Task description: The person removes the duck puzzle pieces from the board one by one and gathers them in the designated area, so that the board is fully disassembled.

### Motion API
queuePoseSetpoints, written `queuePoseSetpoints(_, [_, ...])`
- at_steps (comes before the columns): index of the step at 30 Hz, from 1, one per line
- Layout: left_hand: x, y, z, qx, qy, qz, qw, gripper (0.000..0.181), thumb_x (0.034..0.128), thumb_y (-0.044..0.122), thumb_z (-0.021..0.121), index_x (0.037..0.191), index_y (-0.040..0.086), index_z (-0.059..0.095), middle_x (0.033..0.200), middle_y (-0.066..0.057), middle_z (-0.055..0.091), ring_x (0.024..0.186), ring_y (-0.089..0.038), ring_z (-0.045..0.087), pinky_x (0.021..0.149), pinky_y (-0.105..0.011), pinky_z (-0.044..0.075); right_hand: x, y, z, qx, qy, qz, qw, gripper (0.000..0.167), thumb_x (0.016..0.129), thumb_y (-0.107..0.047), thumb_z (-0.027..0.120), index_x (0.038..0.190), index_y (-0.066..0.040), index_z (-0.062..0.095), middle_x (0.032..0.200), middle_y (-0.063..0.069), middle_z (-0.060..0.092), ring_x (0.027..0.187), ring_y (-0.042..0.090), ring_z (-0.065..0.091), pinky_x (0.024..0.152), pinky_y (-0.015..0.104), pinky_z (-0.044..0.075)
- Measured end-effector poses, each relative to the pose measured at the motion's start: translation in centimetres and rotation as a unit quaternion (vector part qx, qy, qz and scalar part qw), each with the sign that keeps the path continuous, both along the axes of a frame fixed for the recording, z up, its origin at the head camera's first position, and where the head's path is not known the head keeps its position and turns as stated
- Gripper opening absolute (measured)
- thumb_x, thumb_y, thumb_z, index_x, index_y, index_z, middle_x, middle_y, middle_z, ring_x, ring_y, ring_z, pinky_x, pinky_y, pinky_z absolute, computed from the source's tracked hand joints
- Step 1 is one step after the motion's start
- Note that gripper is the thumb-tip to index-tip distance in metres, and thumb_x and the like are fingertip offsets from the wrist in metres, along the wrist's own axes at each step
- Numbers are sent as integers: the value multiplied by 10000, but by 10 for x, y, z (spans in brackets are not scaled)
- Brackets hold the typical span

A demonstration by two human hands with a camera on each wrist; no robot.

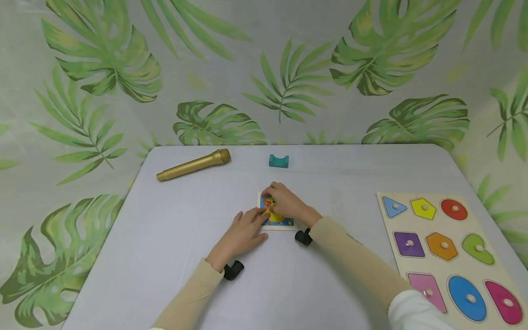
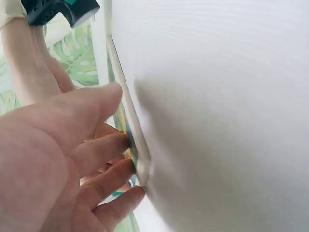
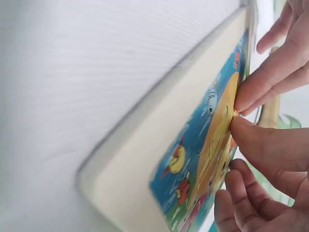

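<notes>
A small jigsaw puzzle point(image 1: 278, 223) with a pale wooden border and a yellow duck picture on blue lies flat at the middle of the table. Bent over its upper part, my right hand point(image 1: 286, 201) pinches a small orange-patterned puzzle piece between thumb and fingers, low against the picture. The fingers hide most of that piece. From the left, my left hand point(image 1: 243, 231) reaches in with fairly straight fingers. Its fingertips touch the picture and the board's edge, close to the right thumb, as the right wrist view shows. The left thumb stays apart from the board point(image 3: 130, 150).
A gold microphone point(image 1: 194, 165) lies at the back left. Behind the puzzle sits a teal block point(image 1: 278, 161) with a curved notch. On the right is a large shape board point(image 1: 402, 270) with colored, knobbed pieces. A leaf-patterned cloth point(image 1: 288, 68) hangs behind the table.
</notes>
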State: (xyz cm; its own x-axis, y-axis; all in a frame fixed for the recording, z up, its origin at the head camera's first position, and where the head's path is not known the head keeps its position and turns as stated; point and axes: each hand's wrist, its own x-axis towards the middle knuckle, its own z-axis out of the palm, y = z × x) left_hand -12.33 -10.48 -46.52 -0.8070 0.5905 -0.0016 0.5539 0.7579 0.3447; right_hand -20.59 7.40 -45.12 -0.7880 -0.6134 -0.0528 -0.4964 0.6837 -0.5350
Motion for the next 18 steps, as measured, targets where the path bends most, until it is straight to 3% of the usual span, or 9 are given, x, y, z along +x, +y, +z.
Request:
queuePoseSetpoints(10, [-5, 6, 6, -192, 236, -180, 9994, 461, 939, 227, 629, 1334, 6, 543, 1299, -152, 501, 1227, -285, 449, 1017, -553, 324, -7, -2, -5, -407, -612, -223, 9970, 433, 796, 81, 678, 1216, 7, 602, 1114, 125, 505, 999, 248, 512, 948, 386, 438])
queuePoseSetpoints(18, [-8, 5, 10, 123, 433, -450, 9980, 411, 913, 137, 644, 1258, -76, 581, 1220, -207, 545, 1056, -310, 553, 920, -448, 444, -10, 0, -11, -613, -470, -268, 9967, 312, 849, 2, 672, 1151, -48, 611, 1078, 117, 491, 992, 254, 484, 921, 396, 431])
